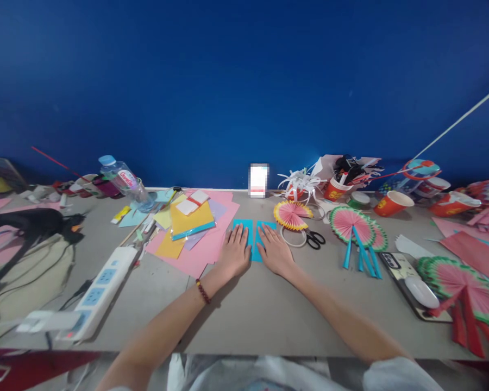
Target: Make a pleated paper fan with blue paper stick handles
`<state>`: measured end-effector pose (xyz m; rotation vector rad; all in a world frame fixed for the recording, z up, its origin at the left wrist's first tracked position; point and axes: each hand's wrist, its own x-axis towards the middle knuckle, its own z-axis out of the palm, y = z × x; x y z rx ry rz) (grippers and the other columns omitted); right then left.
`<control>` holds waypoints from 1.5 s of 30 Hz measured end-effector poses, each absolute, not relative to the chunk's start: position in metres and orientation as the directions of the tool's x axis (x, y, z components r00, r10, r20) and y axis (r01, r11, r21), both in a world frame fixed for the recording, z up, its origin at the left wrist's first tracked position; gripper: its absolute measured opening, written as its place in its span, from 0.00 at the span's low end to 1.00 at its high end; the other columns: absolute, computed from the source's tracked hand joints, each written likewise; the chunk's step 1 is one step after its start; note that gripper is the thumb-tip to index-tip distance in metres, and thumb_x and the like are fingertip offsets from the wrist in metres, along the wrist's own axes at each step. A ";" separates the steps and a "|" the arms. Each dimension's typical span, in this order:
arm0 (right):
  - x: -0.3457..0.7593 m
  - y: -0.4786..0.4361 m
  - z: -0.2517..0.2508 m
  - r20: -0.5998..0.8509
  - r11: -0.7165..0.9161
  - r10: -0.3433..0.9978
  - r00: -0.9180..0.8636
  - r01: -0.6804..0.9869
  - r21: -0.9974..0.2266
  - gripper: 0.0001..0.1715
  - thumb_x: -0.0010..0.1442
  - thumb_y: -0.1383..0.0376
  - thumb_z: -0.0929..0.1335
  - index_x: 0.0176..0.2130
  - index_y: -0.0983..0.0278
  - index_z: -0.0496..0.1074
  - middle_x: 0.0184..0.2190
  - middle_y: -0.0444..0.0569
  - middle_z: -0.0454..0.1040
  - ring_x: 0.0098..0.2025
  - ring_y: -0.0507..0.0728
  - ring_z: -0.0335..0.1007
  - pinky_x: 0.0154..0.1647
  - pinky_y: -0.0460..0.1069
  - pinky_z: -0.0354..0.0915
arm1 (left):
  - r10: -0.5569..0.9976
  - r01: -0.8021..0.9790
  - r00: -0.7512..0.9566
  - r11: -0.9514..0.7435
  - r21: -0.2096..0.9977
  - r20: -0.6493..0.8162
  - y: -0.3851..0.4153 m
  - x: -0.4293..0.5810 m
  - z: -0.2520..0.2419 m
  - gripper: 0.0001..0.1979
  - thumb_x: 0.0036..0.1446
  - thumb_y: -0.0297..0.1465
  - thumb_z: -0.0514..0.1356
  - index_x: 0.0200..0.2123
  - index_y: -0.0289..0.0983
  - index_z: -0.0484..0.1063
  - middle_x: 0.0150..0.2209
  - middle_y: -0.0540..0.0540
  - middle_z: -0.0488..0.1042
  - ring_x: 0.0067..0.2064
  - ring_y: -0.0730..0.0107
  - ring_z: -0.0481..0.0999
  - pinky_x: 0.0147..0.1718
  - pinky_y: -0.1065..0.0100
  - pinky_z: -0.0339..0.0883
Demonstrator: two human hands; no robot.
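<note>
A blue sheet of paper (253, 233) lies flat on the grey table (252, 309), with a crease or gap down its middle. My left hand (233, 251) rests flat on its left half, fingers stretched out. My right hand (274, 251) lies flat on its right half, fingers spread. Neither hand holds anything. A red bead bracelet (202, 291) circles my left wrist.
Coloured paper sheets (189, 228) are stacked left of the hands. Black scissors (314, 238), a tape ring and pink paper fans (356, 228) lie to the right. A white power strip (101, 285), a water bottle (124, 180), red paper cups (393, 203) and a phone (405, 271) are also here.
</note>
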<state>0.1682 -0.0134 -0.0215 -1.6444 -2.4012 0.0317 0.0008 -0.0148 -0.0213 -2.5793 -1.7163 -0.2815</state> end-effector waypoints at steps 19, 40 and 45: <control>0.170 -0.013 -0.023 0.189 0.381 0.917 -0.352 0.913 -0.147 0.31 0.65 0.59 0.54 0.63 0.70 0.54 0.64 0.55 0.52 0.66 0.60 0.46 0.65 0.56 0.46 | 0.903 0.913 0.375 -0.398 0.083 0.209 -0.014 -0.001 -0.027 0.27 0.64 0.36 0.40 0.62 0.29 0.54 0.65 0.37 0.51 0.66 0.57 0.47 0.62 0.53 0.45; 0.171 -0.013 -0.024 0.163 0.363 0.927 -0.339 0.919 -0.151 0.31 0.66 0.58 0.53 0.63 0.70 0.53 0.65 0.55 0.51 0.66 0.60 0.45 0.64 0.56 0.46 | 0.926 0.928 0.341 -0.359 0.100 0.164 -0.016 -0.001 -0.026 0.28 0.64 0.36 0.39 0.63 0.28 0.51 0.66 0.37 0.48 0.67 0.57 0.44 0.63 0.54 0.43; 0.172 -0.013 -0.024 0.163 0.378 0.922 -0.353 0.911 -0.164 0.32 0.66 0.58 0.53 0.64 0.69 0.52 0.65 0.54 0.50 0.67 0.60 0.44 0.64 0.57 0.46 | 0.926 0.930 0.328 -0.351 0.110 0.186 -0.015 -0.001 -0.028 0.28 0.63 0.35 0.40 0.63 0.26 0.52 0.65 0.35 0.50 0.67 0.55 0.46 0.62 0.54 0.44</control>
